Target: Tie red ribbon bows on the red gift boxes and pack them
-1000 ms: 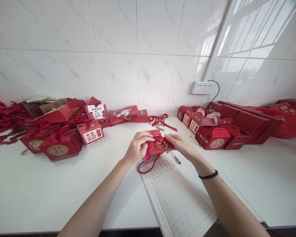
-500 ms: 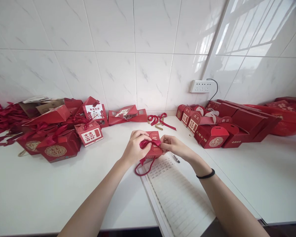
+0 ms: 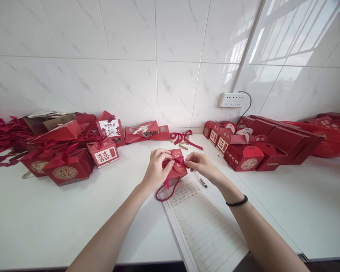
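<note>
A small red gift box (image 3: 178, 173) with gold print stands on the table, just beyond an open notebook (image 3: 206, 223). Across its top runs a dark red ribbon (image 3: 180, 160), gathered in a bow-like loop. My left hand (image 3: 159, 166) pinches the ribbon on the left side of the box. From the right, my right hand (image 3: 200, 164) has its fingertips closed on the ribbon's other side. A twisted red cord (image 3: 166, 198) loops from the near side of the box onto the notebook's corner. One ribbon tail hangs down beside the cord.
Finished-looking red boxes (image 3: 68, 170) with ribbons are piled at left. Folded boxes (image 3: 246, 158) stand at right by flat red packs (image 3: 286, 136). Loose ribbon (image 3: 184, 138) lies near the wall. A pen (image 3: 202, 181) rests by the notebook, and a power strip (image 3: 235, 100) is on the wall.
My right hand has shifted slightly right, drawing the ribbon loop outward. My left hand keeps its pinch, and more of the box top shows between the hands.
</note>
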A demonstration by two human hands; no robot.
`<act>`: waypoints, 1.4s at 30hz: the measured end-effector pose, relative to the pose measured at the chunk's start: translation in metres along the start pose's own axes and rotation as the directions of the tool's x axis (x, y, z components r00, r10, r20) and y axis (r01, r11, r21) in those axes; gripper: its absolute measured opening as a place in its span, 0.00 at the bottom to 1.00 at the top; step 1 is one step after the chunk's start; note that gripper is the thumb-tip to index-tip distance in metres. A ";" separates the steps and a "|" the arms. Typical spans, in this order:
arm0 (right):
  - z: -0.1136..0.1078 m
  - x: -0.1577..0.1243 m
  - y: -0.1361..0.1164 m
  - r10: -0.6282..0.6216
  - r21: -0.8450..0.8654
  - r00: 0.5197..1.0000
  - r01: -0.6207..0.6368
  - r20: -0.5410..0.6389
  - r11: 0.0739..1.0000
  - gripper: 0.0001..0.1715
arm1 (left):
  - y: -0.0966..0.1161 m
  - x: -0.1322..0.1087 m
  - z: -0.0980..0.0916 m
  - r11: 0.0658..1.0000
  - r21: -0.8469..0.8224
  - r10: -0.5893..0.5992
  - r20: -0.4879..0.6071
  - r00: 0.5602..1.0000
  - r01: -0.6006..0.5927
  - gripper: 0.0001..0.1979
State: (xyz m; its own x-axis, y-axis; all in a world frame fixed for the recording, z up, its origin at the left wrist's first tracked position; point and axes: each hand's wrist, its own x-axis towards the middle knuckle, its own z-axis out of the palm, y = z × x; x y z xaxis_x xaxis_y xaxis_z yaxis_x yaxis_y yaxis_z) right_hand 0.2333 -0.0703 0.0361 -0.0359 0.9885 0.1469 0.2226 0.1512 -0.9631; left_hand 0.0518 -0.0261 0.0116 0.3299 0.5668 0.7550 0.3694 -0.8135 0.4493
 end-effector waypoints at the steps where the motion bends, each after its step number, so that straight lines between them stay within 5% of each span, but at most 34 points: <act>1: -0.001 0.000 0.000 -0.006 -0.024 1.000 0.006 0.006 1.000 0.12 | 0.000 0.000 0.000 1.000 -0.003 -0.009 -0.003 1.000 0.009 0.02; 13: 0.004 -0.016 -0.012 0.017 -0.203 0.947 0.051 0.321 0.978 0.04 | 0.000 0.001 -0.001 0.996 0.063 -0.058 0.017 0.998 0.057 0.05; 18: 0.000 -0.018 -0.016 0.160 -0.295 0.868 -0.017 0.469 0.955 0.13 | 0.002 0.001 -0.002 0.996 0.073 -0.060 0.026 0.998 0.058 0.06; 20: -0.002 -0.018 -0.014 0.115 -0.398 0.935 0.031 0.336 0.917 0.21 | 0.002 0.001 -0.002 0.996 0.068 -0.057 0.026 0.998 0.055 0.06; 22: -0.002 -0.016 -0.012 -0.109 -0.512 0.991 0.133 0.077 0.848 0.22 | 0.001 0.001 -0.002 0.997 0.062 -0.055 0.031 0.998 0.053 0.06; 24: 0.000 -0.015 -0.008 -0.369 -0.597 0.927 0.260 -0.065 0.759 0.16 | 0.001 0.001 -0.001 0.997 0.058 -0.053 0.035 0.998 0.051 0.05; 28: 0.010 -0.012 0.002 -0.580 -0.634 0.812 0.484 0.069 0.603 0.15 | 0.002 0.001 -0.002 0.998 0.062 -0.030 0.050 0.998 0.027 0.05; 31: 0.017 -0.009 0.008 -0.597 -0.581 0.802 0.487 0.004 0.652 0.06 | 0.004 0.000 -0.003 0.997 0.069 0.025 0.062 0.998 -0.030 0.04; 35: 0.021 -0.007 0.007 -0.420 -0.429 0.885 0.305 -0.203 0.850 0.16 | 0.006 -0.003 -0.001 0.992 0.069 0.100 0.064 0.993 -0.104 0.03; 38: 0.023 -0.005 0.005 -0.278 -0.310 0.926 0.194 -0.256 0.931 0.17 | 0.006 -0.003 0.001 0.993 0.070 0.091 0.039 0.995 -0.094 0.03; 42: 0.023 -0.002 0.009 -0.228 -0.153 0.940 0.194 -0.254 0.969 0.16 | 0.005 -0.003 0.003 0.997 0.070 0.037 0.025 0.999 -0.039 0.02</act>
State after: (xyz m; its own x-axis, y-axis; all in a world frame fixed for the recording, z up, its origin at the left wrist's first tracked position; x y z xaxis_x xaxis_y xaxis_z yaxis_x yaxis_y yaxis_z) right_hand 0.2129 -0.0705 0.0219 0.1634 0.8950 0.4150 0.3575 0.3384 -0.8704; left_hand 0.0551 -0.0320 0.0105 0.3650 0.5391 0.7591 0.4161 -0.8238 0.3850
